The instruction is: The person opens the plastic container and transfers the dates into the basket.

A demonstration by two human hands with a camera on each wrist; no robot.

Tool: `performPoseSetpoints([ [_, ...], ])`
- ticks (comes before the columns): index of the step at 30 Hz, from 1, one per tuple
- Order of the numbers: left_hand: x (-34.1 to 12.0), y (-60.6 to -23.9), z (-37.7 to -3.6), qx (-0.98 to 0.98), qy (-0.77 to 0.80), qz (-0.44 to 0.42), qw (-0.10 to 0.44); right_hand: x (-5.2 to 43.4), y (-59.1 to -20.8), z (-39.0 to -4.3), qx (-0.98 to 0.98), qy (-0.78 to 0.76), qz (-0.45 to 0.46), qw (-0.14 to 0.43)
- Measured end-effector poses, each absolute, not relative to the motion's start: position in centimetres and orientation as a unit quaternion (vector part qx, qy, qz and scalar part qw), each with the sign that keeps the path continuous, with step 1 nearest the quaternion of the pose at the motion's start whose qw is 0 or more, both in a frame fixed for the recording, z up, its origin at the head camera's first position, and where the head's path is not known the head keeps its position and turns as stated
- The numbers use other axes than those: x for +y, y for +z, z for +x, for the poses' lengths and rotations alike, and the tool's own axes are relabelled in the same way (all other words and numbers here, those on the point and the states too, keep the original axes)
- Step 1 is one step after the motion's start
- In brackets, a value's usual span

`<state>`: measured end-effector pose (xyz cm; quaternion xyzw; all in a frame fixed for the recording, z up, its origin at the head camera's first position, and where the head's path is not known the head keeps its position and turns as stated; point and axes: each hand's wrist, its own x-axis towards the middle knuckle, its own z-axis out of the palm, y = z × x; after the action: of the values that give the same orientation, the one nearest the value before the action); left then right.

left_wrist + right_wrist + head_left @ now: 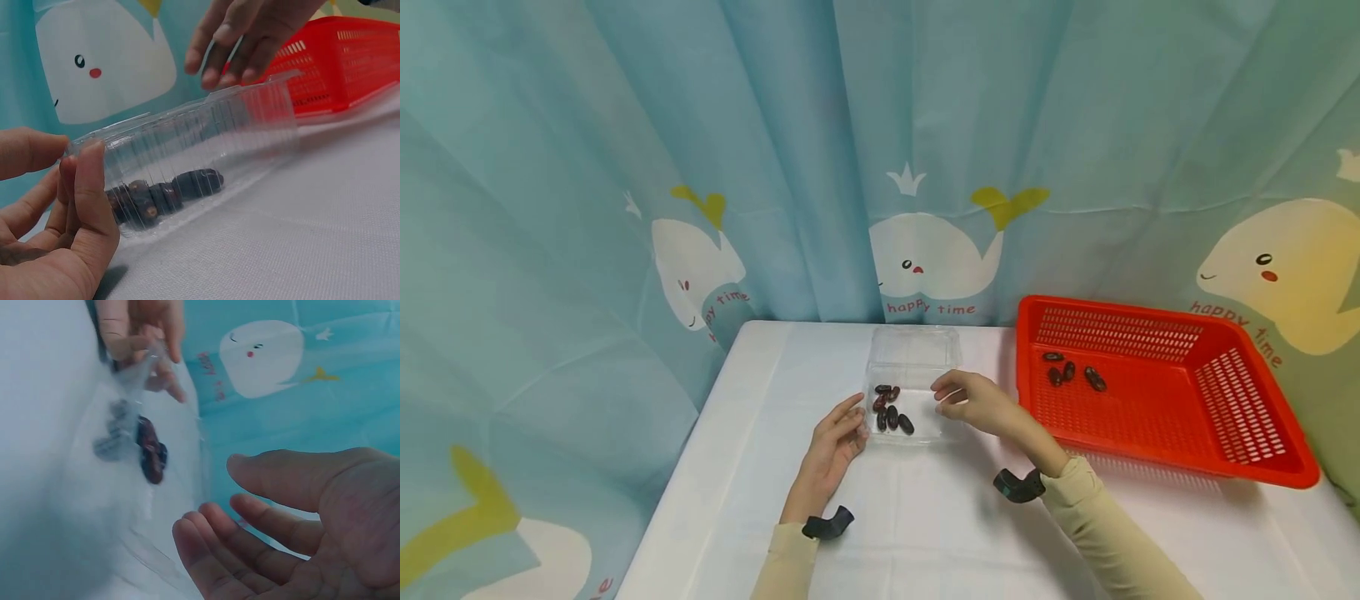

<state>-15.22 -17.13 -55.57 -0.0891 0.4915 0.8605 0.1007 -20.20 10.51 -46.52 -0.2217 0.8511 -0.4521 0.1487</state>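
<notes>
A clear plastic box (925,429) lies on the table with its hinged lid (916,346) folded back. Several dark brown dates (892,417) sit in its left half, blurred through the wall in the left wrist view. My left hand (831,450) pinches the box's left edge; in the left wrist view the thumb (92,187) lies against the outer wall. Above the right side of the box hovers my right hand (973,402), fingers loosely bent and apart from the thumb. Nothing lies between its fingers (234,544) in the right wrist view.
To the right stands a red plastic basket (1150,417) with perforated sides, holding several dates (1094,379) at its left end. A white cloth (925,517) covers the table. Behind it hangs a blue curtain (790,167) printed with whales.
</notes>
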Motion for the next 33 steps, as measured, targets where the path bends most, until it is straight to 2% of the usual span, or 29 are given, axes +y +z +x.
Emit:
performPoseSetpoints([
  [19,-17.3,-55.6,-15.2,0.494,0.859,-0.097,0.095,5.8,-48.4,-20.1,0.900,-0.354,-0.200,0.157],
  [33,-17.1,-55.6,-15.4,0.496,0.858,-0.095,0.095,3.9,-50.1,-20.5,0.918,-0.336,-0.156,0.139],
])
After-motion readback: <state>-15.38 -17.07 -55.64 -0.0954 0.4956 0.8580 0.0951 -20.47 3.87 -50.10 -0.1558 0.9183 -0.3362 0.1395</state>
